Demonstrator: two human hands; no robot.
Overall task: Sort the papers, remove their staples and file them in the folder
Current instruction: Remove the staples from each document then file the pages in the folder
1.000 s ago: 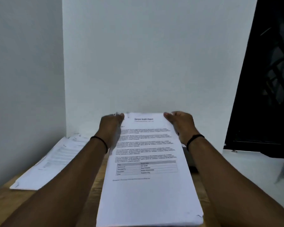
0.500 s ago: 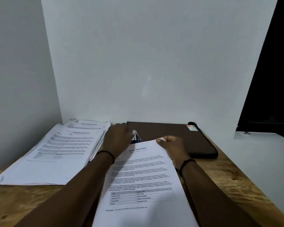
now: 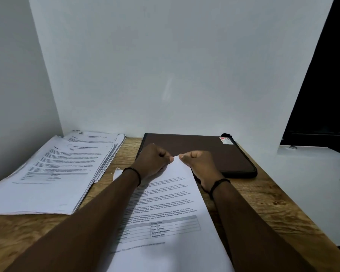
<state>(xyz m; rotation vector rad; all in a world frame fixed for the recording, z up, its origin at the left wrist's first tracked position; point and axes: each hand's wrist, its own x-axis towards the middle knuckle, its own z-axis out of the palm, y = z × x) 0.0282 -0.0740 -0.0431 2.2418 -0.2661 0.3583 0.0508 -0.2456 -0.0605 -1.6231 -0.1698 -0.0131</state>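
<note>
fingers of both hands pinch top sheet's [image 3: 171, 203] far edge | folder [image 3: 214, 154] just beyond

Paper stacks [image 3: 53, 173] block left; folder [image 3: 214, 154] blocks behind.

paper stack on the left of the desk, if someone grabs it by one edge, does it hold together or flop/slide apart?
Probably flops: the paper stack is thin loose sheets, so an edge lift would likely sag. It may also slide apart, since its layers are already fanned and offset along the right side. It looks thick, so likely heavy for a one-edge pinch. Whether staples bind any sets cannot be told.
</note>
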